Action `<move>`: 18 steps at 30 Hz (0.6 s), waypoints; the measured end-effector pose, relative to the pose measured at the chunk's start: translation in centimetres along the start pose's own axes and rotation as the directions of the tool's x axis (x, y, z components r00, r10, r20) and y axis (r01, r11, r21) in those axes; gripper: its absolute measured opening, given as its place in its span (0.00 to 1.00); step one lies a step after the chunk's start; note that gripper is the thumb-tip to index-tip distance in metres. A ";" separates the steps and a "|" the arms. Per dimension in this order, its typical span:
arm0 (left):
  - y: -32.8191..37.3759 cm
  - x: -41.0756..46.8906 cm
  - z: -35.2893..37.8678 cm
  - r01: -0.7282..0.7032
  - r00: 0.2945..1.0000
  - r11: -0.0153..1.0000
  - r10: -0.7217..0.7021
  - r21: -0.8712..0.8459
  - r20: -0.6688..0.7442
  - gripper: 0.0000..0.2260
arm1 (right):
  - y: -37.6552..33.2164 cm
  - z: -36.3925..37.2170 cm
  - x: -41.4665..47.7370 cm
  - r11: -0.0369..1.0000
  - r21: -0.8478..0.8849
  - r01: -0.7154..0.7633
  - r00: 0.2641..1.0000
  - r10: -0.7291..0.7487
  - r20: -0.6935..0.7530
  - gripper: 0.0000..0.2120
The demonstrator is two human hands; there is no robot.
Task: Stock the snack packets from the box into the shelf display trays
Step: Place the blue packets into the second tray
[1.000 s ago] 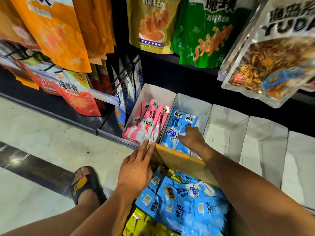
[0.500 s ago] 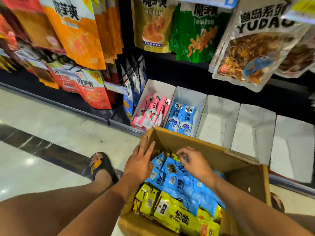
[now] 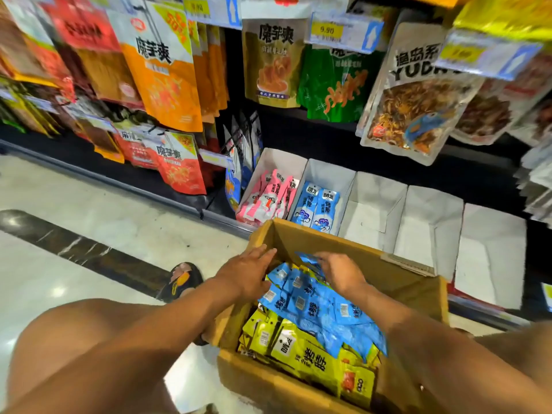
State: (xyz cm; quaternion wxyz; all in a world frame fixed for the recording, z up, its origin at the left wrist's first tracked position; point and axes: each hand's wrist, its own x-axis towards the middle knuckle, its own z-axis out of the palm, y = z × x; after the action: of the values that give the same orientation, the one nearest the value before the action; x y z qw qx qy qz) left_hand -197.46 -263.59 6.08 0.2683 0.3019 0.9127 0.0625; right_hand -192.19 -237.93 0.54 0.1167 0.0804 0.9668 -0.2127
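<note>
A cardboard box (image 3: 412, 282) on the floor holds blue snack packets (image 3: 310, 303) at the back and yellow snack packets (image 3: 301, 354) at the front. My left hand (image 3: 248, 270) rests with straight fingers on the box's left rim and the blue pile. My right hand (image 3: 340, 270) pinches a blue packet (image 3: 307, 259) lifted just above the pile. On the bottom shelf stand white display trays: one with pink packets (image 3: 268, 195), one with two blue packets (image 3: 316, 207), and three with nothing in them (image 3: 373, 210).
Large snack bags (image 3: 167, 70) hang on pegs above the trays, with a big Yuda bag (image 3: 415, 94) at the right. My sandalled foot (image 3: 179, 279) stands on the tiled floor left of the box. My knees fill the lower corners.
My right hand left the blue tray, came back into the box and took hold of a blue packet. The left hand stayed on the box's left rim. The view tilted upward.
</note>
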 end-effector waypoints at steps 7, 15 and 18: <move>5.2 -0.2 -7.2 -0.090 0.996 0.930 0.081 -0.356 -0.040 0.34 | -2.0 -12.0 -1.8 0.933 0.326 0.156 0.981 -0.107 -0.163 0.15; 9.3 2.3 -6.2 -0.088 0.994 0.597 0.109 -0.797 -0.028 0.14 | -2.0 -14.1 -5.1 0.553 0.820 0.145 0.986 -0.011 -0.167 0.07; 10.0 3.1 -5.7 -0.109 0.992 0.629 0.117 -0.770 -0.045 0.09 | -1.7 -13.0 -4.7 0.511 0.851 0.117 0.988 0.029 -0.153 0.07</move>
State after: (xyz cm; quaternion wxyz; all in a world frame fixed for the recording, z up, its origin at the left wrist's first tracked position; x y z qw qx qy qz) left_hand -197.39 -253.38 12.23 0.3708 0.2157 0.7770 0.4608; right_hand -190.53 -234.38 13.87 -0.0156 0.1184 0.7430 -0.6585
